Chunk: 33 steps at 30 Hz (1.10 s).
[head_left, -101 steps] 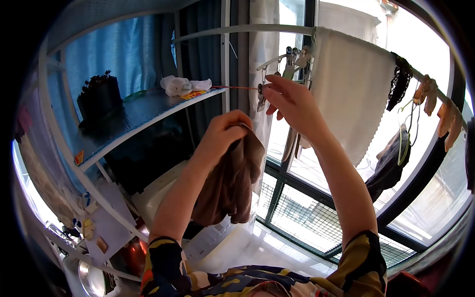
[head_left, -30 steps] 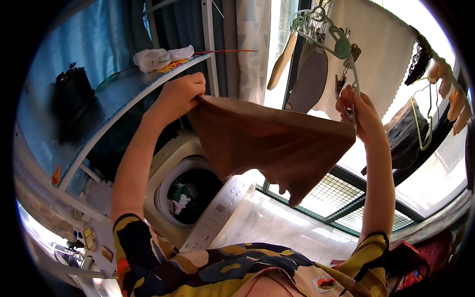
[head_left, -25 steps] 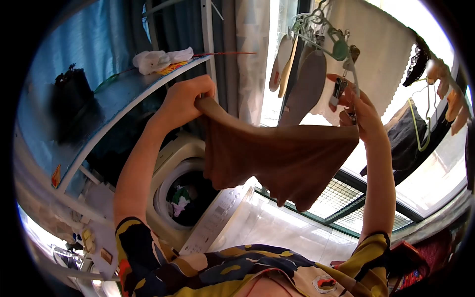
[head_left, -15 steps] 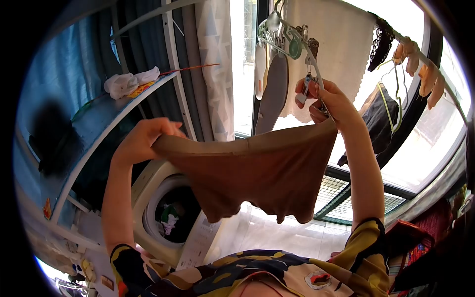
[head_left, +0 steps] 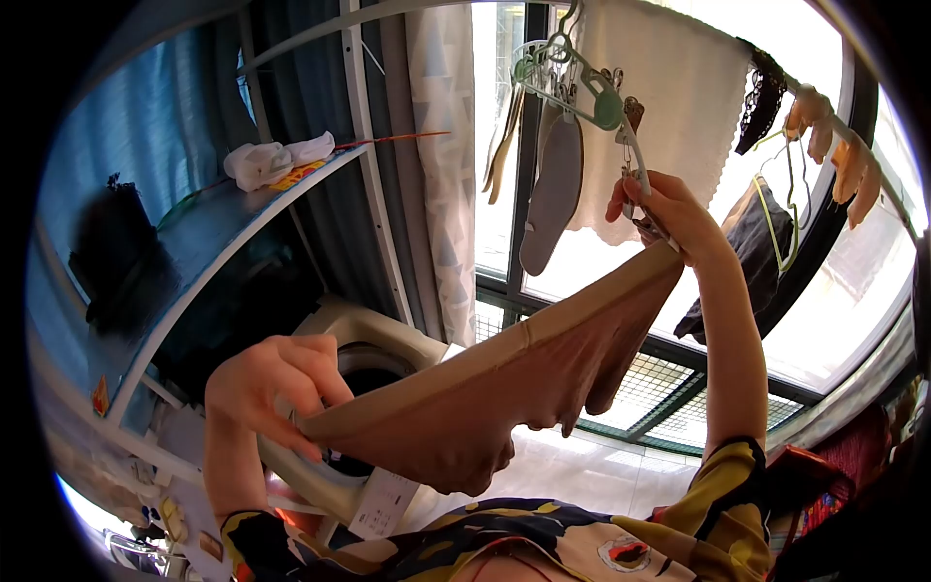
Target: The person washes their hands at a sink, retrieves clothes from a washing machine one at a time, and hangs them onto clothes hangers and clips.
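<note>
A pair of brown underpants (head_left: 514, 388) with a paler waistband is stretched on a slant between my hands. My left hand (head_left: 276, 388) holds the low left end of the waistband, fingers and thumb on either side of it. Up at the right end, my right hand (head_left: 679, 213) is closed on the waistband corner beside a metal clip. That clip hangs from a green clip hanger (head_left: 606, 109), tilted near the window. A grey insole (head_left: 556, 194) dangles from the same hanger, left of my right hand.
Behind the underpants stands a top-opening washing machine (head_left: 339, 325), partly covered. A blue shelf (head_left: 218, 228) with a white plastic bag (head_left: 260, 165) is on the left. Along the window, a pale towel (head_left: 659, 107) and a dark garment on a yellow-green hanger (head_left: 784, 223) hang.
My left hand has moved down with its end of the underpants, so the waistband now slopes. The right hand stays near the clip. The hanger has turned and the view has shifted slightly.
</note>
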### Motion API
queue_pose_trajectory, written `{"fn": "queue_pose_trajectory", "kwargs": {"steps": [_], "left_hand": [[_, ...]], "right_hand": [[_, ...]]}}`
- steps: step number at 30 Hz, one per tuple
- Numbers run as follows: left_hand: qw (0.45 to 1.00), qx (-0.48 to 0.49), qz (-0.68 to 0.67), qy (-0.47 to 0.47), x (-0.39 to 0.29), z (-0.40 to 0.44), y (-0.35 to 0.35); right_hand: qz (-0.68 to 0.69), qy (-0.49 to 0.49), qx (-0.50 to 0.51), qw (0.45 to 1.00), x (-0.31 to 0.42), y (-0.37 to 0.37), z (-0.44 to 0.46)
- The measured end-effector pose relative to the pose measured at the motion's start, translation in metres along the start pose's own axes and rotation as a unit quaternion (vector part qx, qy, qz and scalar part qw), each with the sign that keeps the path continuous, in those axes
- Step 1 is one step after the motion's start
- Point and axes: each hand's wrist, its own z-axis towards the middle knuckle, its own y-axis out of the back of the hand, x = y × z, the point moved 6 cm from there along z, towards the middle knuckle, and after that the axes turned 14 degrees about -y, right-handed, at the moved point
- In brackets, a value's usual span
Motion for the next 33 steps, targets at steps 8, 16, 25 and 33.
{"fn": "queue_pose_trajectory", "kwargs": {"steps": [8,16,25,33], "left_hand": [[0.928,0.009,0.306,0.213,0.010,-0.002,0.009],[0.832,-0.217,0.445,0.250,0.041,-0.004,0.045],[0.851,-0.226,0.440,0.174,0.061,0.063,0.038],[0.896,-0.198,0.381,0.117,0.083,0.100,0.025]], "right_hand": [[0.056,0.034,0.024,0.998,0.013,-0.010,-0.012],[0.122,0.075,0.080,0.986,0.014,-0.024,-0.006],[0.177,0.003,0.101,0.979,0.008,-0.021,-0.008],[0.183,0.039,0.096,0.978,0.017,-0.021,-0.009]]}}
